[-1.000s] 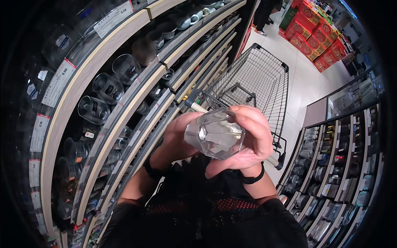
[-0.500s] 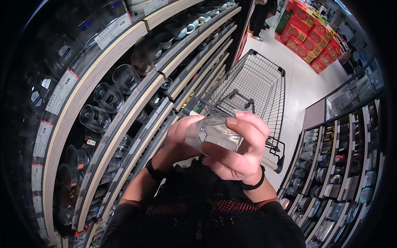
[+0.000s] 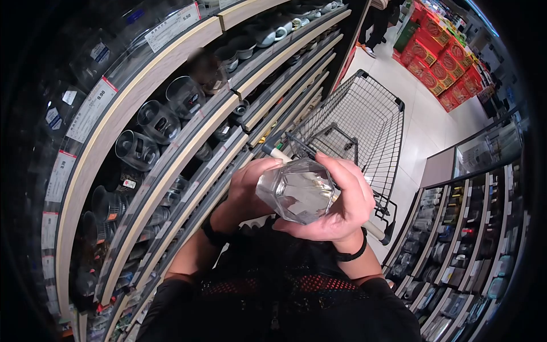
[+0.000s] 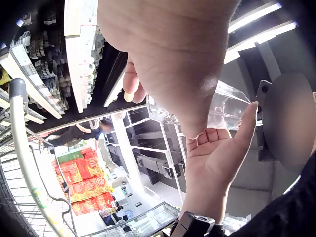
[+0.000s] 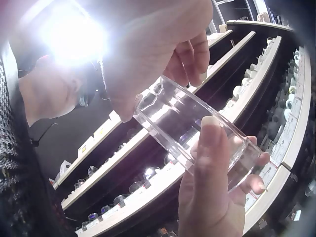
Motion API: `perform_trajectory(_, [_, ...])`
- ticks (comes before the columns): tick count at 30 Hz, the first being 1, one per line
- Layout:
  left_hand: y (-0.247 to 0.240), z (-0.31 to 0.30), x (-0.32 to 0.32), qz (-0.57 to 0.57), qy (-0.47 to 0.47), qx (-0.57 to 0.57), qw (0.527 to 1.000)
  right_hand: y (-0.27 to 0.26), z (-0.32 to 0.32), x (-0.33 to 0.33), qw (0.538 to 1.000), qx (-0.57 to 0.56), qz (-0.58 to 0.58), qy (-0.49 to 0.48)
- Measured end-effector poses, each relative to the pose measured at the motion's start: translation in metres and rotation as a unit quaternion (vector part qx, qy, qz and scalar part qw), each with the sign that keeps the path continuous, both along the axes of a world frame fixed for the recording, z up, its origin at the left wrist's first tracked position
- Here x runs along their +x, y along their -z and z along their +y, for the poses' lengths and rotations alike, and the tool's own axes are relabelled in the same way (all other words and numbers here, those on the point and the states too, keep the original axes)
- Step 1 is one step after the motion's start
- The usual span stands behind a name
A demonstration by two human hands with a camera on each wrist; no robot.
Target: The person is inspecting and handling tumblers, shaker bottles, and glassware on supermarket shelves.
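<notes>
A clear faceted drinking glass (image 3: 305, 196) is held up in front of the chest, lying tilted with its thick many-sided base turned toward the head camera. My left hand (image 3: 246, 181) grips the end on the left; in the right wrist view its thumb (image 5: 211, 148) lies along the glass wall. Around the base end, my right hand (image 3: 352, 202) curls its fingers above and its thumb below. The left wrist view shows the glass (image 4: 229, 101) between both hands, partly covered by the left palm.
A wire shopping cart (image 3: 364, 125) stands just beyond the hands. Shelves on the left carry glass cups (image 3: 137, 149), mugs and price tags (image 3: 92, 109). Low shelves of packaged goods (image 3: 456, 239) line the right. Farther off are stacked red boxes (image 3: 436, 62) and a person's legs (image 3: 373, 31).
The right thumb, lying across the glass half a second ago, is now along its lower edge. The glass has turned so its base faces the head camera more. Both hands stay on it.
</notes>
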State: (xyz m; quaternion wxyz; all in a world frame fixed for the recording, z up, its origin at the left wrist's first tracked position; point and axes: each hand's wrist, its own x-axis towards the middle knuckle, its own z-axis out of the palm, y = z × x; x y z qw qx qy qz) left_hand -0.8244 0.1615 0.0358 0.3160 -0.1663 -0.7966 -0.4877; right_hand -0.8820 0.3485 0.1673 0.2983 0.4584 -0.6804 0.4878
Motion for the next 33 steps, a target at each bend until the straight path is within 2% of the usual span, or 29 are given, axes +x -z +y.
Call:
perform_trajectory(2, [0.01,0.0,0.003,-0.07,0.028,0.069,0.995,0.0,0.0,0.0,1.0,0.001,0.002,0.0])
perform_trajectory(6, [0.012,0.001,0.0,-0.061,0.031,0.054,0.996,0.004,0.002,-0.005,1.0,0.008,-0.014,-0.018])
perform_trajectory(8, [0.015,-0.001,0.0,-0.155,0.064,0.109,0.98,0.009,0.003,-0.008,0.999,-0.002,-0.028,-0.036])
perform_trajectory(9, [0.007,-0.001,-0.003,-0.156,0.065,0.109,0.98,0.012,0.003,-0.009,0.991,0.005,-0.11,-0.075])
perform_trajectory(11, [-0.026,0.003,-0.011,0.025,0.039,-0.056,0.997,0.02,0.008,-0.011,0.956,0.016,-0.259,-0.14])
perform_trajectory(12, [-0.039,0.008,-0.009,0.025,0.038,-0.055,0.997,0.024,0.006,-0.012,0.955,0.017,-0.26,-0.14])
perform_trajectory(14, [-0.063,0.016,-0.004,-0.018,-0.035,-0.142,0.989,0.032,0.001,-0.015,0.898,-0.144,-0.383,-0.161])
perform_trajectory(16, [-0.066,0.018,0.0,-0.041,-0.034,-0.107,0.993,0.041,0.0,-0.021,0.895,-0.184,-0.371,-0.167])
perform_trajectory(18, [-0.064,0.022,0.0,-0.106,0.054,0.128,0.985,0.041,0.0,-0.025,0.825,-0.273,-0.452,-0.202])
perform_trajectory(19, [-0.066,0.018,0.002,-0.132,0.057,0.112,0.983,0.046,0.001,-0.033,0.848,-0.246,-0.431,-0.188])
perform_trajectory(20, [-0.07,0.015,-0.001,-0.132,0.055,0.114,0.983,0.046,-0.001,-0.034,0.848,-0.244,-0.432,-0.189])
perform_trajectory(22, [-0.085,0.01,-0.007,-0.017,0.089,0.02,0.996,0.041,-0.007,-0.036,0.75,-0.353,-0.521,-0.203])
perform_trajectory(23, [-0.085,0.01,-0.005,-0.016,0.087,0.021,0.996,0.042,-0.007,-0.039,0.714,-0.37,-0.554,-0.212])
perform_trajectory(24, [-0.085,0.011,-0.004,-0.065,0.123,0.054,0.989,0.04,-0.009,-0.04,0.714,-0.368,-0.555,-0.214])
perform_trajectory(25, [-0.086,0.011,-0.003,-0.114,0.16,0.088,0.977,0.037,-0.01,-0.041,0.687,-0.369,-0.587,-0.217])
perform_trajectory(26, [-0.087,0.015,-0.004,-0.113,0.159,0.088,0.977,0.034,-0.011,-0.042,0.659,-0.371,-0.617,-0.219])
perform_trajectory(28, [-0.094,0.027,-0.006,-0.197,0.212,0.31,0.906,0.031,-0.015,-0.044,0.643,-0.37,-0.639,-0.204])
perform_trajectory(30, [-0.098,0.029,-0.007,-0.17,0.224,0.3,0.912,0.033,-0.018,-0.048,0.588,-0.389,-0.673,-0.221])
perform_trajectory(32, [-0.101,0.032,-0.008,-0.206,0.221,0.353,0.886,0.032,-0.02,-0.048,0.573,-0.398,-0.682,-0.22])
perform_trajectory(33, [-0.104,0.035,-0.01,-0.192,0.2,0.34,0.899,0.03,-0.02,-0.047,0.535,-0.4,-0.693,-0.27])
